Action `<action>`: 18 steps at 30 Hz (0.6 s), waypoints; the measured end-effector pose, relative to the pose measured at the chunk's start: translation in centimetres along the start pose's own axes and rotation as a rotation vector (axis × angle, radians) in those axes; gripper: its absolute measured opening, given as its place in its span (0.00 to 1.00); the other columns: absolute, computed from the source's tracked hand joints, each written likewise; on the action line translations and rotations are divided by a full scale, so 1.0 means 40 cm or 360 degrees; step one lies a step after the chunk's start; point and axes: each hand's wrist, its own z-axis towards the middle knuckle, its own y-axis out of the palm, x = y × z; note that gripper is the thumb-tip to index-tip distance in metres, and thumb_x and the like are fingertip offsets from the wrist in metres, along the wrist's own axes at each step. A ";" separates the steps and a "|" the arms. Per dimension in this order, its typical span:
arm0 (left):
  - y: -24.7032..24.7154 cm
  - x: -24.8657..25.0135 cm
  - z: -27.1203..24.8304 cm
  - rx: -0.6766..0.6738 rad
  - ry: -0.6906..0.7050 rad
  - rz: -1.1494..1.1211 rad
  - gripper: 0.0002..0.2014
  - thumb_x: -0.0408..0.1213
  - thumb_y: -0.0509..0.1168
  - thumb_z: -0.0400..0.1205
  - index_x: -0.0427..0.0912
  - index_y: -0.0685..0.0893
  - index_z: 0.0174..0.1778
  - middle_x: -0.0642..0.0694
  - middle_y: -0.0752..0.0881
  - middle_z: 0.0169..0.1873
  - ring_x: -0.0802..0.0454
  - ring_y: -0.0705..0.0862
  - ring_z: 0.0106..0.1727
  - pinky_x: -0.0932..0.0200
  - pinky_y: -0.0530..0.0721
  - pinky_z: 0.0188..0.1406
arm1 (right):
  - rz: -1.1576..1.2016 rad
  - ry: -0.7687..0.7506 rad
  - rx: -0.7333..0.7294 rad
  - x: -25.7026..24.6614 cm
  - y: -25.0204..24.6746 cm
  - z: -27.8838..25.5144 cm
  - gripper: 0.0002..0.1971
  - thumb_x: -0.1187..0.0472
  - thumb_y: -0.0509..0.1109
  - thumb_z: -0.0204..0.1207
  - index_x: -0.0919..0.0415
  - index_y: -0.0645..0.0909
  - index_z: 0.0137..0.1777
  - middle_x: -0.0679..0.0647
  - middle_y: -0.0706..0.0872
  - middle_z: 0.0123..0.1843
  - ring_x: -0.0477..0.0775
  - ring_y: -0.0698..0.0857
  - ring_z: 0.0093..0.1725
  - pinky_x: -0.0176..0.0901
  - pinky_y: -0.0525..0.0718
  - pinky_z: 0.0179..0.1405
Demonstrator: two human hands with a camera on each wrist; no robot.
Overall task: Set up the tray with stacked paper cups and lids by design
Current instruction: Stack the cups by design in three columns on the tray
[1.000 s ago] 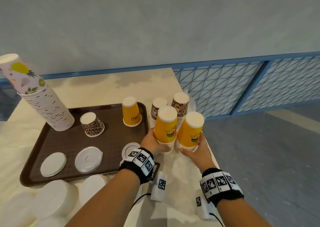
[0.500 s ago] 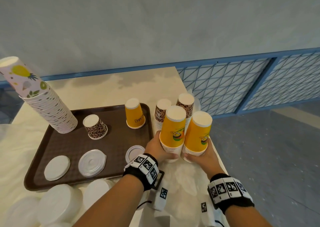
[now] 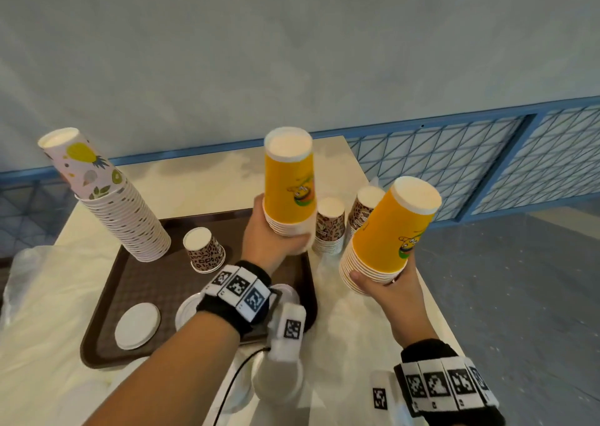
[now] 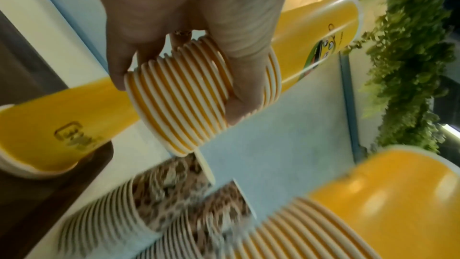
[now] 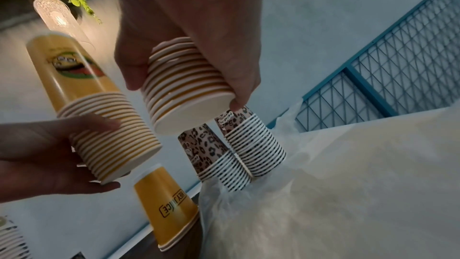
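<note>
— So, item one: left hand [image 3: 272, 240] curled round the ribbed rims of a yellow cup stack [image 3: 289, 182], upright, bases up, above the tray [image 3: 107, 328].
— Item two: right hand [image 3: 386, 283] gripping another yellow stack [image 3: 389, 234], tilted right. Light, crushable paper; best held at the stiff rims.

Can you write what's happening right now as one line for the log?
left hand: grips stack of yellow paper cups, lifted | right hand: grips second yellow paper cup stack, tilted | brown plastic tray: below left stack
</note>
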 end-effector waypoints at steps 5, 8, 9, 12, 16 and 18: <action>-0.049 -0.007 0.100 0.0221 -0.0011 0.0101 0.42 0.30 0.81 0.62 0.43 0.67 0.70 0.43 0.82 0.61 0.45 0.81 0.61 0.50 0.80 0.62 | 0.0038 0.0065 0.0030 0.005 0.006 -0.027 0.44 0.67 0.83 0.58 0.45 0.66 0.71 0.42 0.82 0.62 0.43 0.82 0.60 0.44 0.80 0.58; -0.053 -0.035 0.138 0.0215 -0.0077 0.0122 0.42 0.30 0.81 0.63 0.42 0.67 0.70 0.41 0.81 0.64 0.43 0.80 0.64 0.49 0.80 0.62 | 0.0020 0.0107 0.0040 0.009 0.002 -0.047 0.43 0.66 0.83 0.57 0.45 0.66 0.70 0.37 0.82 0.60 0.38 0.82 0.57 0.38 0.80 0.53; -0.051 -0.045 0.147 0.0200 -0.0103 0.0129 0.41 0.30 0.81 0.63 0.42 0.67 0.70 0.41 0.81 0.64 0.41 0.80 0.65 0.49 0.80 0.63 | 0.0006 0.0117 0.0044 0.009 -0.001 -0.054 0.44 0.65 0.83 0.56 0.46 0.67 0.71 0.38 0.82 0.60 0.38 0.82 0.57 0.39 0.80 0.53; -0.042 -0.085 0.170 0.0097 -0.0192 0.0221 0.41 0.32 0.81 0.63 0.43 0.67 0.70 0.40 0.81 0.65 0.40 0.80 0.65 0.47 0.80 0.64 | 0.0004 0.0145 0.0059 0.012 -0.011 -0.074 0.47 0.56 0.85 0.50 0.45 0.67 0.71 0.37 0.82 0.61 0.36 0.83 0.56 0.40 0.81 0.53; -0.025 -0.139 0.188 -0.0014 -0.0292 0.0345 0.44 0.32 0.81 0.64 0.43 0.65 0.72 0.39 0.80 0.67 0.38 0.79 0.68 0.45 0.79 0.67 | -0.0008 0.0192 0.0089 0.013 -0.024 -0.094 0.50 0.55 0.85 0.50 0.46 0.65 0.74 0.44 0.82 0.64 0.47 0.83 0.60 0.50 0.81 0.60; -0.017 -0.162 0.189 -0.0051 -0.0319 0.0382 0.43 0.32 0.80 0.64 0.41 0.65 0.73 0.38 0.80 0.67 0.37 0.78 0.68 0.47 0.78 0.66 | -0.0025 0.0203 0.0096 0.013 -0.027 -0.101 0.47 0.60 0.83 0.53 0.46 0.65 0.73 0.46 0.82 0.64 0.46 0.82 0.59 0.51 0.80 0.59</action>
